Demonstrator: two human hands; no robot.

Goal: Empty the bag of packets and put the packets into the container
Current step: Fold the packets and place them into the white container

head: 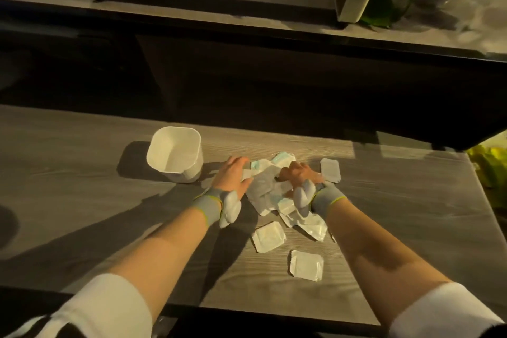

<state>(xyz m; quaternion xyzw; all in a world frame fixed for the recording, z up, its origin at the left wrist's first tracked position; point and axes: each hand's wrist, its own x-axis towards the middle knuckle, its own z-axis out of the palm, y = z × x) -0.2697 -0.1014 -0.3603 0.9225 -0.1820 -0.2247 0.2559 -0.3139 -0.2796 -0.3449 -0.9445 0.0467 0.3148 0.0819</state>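
Several packets (269, 236) lie loose; my right hand (299, 175) curls its fingers round the bag (263, 186), my left hand (233, 178) rests flat. If I shake hard, they'll probably skid off the front edge of the surface (82, 200).

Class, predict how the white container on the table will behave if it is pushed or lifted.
The container probably lifts easily: its white walls look thin and nothing shows inside. Pushed low, it likely slides on the smooth table. Its broad, flat base suggests it won't tip readily.

Both forearms stretch forward; left hand (231, 177) flat, fingers straight; right hand (297, 175) curls its fingers round the bag (262, 186).
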